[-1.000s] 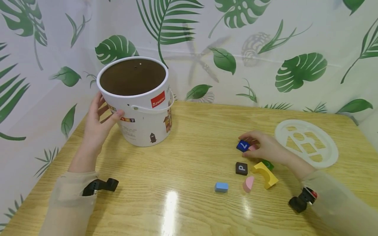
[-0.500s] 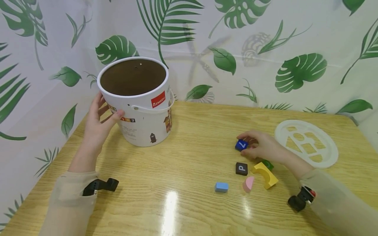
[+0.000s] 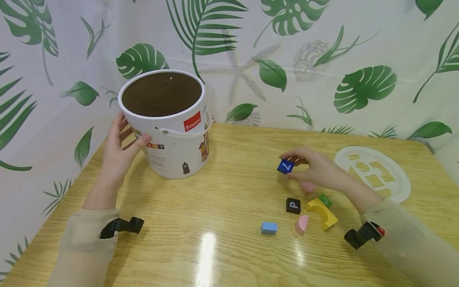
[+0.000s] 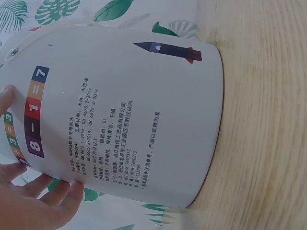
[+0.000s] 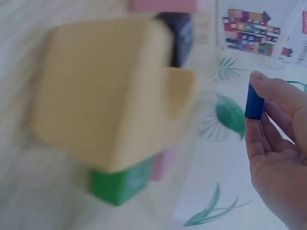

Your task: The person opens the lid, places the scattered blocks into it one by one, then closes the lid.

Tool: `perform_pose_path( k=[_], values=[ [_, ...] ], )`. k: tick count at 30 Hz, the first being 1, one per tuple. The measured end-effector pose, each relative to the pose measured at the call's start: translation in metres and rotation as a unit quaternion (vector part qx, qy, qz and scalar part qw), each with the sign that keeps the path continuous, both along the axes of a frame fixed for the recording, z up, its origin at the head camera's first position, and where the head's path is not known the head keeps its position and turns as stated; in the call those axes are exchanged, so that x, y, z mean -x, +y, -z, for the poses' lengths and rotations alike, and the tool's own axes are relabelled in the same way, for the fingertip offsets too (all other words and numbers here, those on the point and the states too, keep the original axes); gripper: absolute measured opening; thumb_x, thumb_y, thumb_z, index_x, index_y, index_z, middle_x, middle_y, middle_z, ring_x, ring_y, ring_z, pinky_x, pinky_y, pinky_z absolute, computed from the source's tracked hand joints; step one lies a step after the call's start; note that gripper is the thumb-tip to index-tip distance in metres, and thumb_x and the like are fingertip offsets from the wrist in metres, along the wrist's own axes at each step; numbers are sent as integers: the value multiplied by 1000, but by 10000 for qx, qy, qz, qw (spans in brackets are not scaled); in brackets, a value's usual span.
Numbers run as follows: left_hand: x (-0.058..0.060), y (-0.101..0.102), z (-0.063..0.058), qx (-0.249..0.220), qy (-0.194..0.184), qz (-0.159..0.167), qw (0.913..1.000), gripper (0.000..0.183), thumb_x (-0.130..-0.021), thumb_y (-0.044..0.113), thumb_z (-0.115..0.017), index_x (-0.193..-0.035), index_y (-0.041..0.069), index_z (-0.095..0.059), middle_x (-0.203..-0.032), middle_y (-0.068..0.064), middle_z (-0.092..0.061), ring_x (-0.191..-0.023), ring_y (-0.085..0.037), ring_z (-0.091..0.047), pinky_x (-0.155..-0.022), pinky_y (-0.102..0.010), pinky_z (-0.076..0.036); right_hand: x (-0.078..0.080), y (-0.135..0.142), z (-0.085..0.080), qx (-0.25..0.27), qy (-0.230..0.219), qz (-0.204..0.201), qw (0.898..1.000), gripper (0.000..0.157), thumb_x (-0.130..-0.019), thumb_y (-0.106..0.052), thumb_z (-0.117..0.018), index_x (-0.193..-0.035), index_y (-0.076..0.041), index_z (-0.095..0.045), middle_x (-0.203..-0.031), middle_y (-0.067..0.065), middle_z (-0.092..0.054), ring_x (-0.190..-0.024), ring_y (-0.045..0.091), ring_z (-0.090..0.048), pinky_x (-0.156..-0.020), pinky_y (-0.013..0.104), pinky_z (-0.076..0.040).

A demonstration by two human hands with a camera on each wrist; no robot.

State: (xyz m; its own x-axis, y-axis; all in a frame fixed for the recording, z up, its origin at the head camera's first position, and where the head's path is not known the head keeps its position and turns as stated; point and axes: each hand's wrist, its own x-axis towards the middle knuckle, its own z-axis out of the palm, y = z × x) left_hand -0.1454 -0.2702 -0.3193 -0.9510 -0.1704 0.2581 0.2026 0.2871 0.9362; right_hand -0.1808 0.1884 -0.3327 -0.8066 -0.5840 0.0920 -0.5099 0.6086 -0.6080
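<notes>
On the left of the head view stands a white bucket (image 3: 175, 153) with a red label, its dark inside facing up. My left hand (image 3: 118, 155) holds its near left side, thumb on the front wall and fingers spread around the side. My right hand (image 3: 319, 169) pinches a small blue block (image 3: 285, 166) with a white character, between thumb and fingers, raised over the table. In the right wrist view the blue block (image 5: 254, 103) shows edge-on at the fingertips. Below that hand lie a pink block (image 3: 307, 186), a black block (image 3: 293, 205) marked P and a green block (image 3: 325, 200).
A yellow arch block (image 3: 322, 214), a pink half-round block (image 3: 301, 224) and a light blue block (image 3: 269, 228) lie nearer on the wooden table (image 3: 161, 243). A white lid (image 3: 401, 181) with shaped cutouts lies at the right. A leaf-printed cloth (image 3: 229, 59) hangs behind.
My right hand has lifted the blue block and moved left and away with it, uncovering the pink and green blocks. My left hand and the bucket stay in place.
</notes>
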Motion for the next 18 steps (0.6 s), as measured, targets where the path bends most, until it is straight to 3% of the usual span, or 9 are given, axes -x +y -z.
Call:
perform_pose_path(
  k=[9,18],
  values=[
    [1,-1,1,14,-26,-10,10000,82,-89,28,-69,-152,34,-17,-155,2,-21,-136,-27,-26,-109,-50,-32,6,-25,-32,159,295,-336,9989,46,-80,-10,-78,-122,-1,-60,-114,10,-63,-100,23,-61,-93,42,-50],
    [1,-1,1,7,-13,12,10000,82,-89,28,-68,-152,34,-17,-154,2,-21,-137,-27,-26,-109,-51,-32,16,-57,-67,453,868,-689,9928,44,-79,-8,-78,-120,0,-61,-111,10,-62,-98,21,-61,-89,36,-52]
  ],
)
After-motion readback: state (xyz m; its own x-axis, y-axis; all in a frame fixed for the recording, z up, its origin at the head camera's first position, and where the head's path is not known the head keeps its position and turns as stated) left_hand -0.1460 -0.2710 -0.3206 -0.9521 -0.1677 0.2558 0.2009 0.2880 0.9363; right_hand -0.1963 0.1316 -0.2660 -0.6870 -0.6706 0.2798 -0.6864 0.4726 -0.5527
